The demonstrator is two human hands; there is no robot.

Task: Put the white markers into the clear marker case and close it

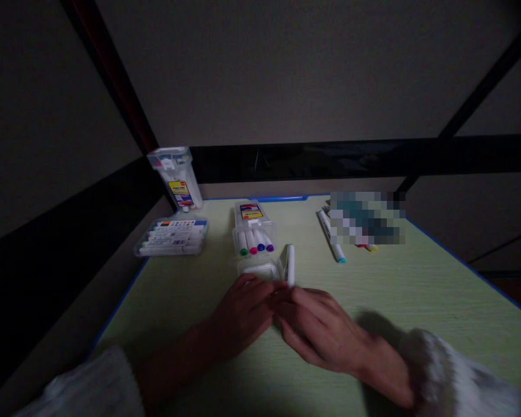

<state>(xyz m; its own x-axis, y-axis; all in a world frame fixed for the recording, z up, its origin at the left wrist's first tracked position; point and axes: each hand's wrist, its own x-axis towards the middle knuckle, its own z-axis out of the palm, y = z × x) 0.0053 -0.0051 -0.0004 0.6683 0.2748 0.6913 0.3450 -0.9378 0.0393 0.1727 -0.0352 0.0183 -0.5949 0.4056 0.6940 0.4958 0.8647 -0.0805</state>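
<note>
A white marker (290, 263) is seen just beyond the fingertips of both hands, its near end hidden; whether it is gripped cannot be told. The left hand (245, 313) and the right hand (321, 327) are brought together, fingers bent inward, and whatever lies between them is covered. Ahead of the left hand, a clear lid (260, 269) is seen, and beyond it an open case (255, 220) in which green-, pink-, blue- and purple-ended markers (254, 240) are held. Farther left, a flat case (173, 236) is laid, with a standing case (176, 178) behind. Ahead of the right hand, a turquoise-ended marker (329, 234) is placed on the worktop (417, 289), beside a pixelated patch.
</note>
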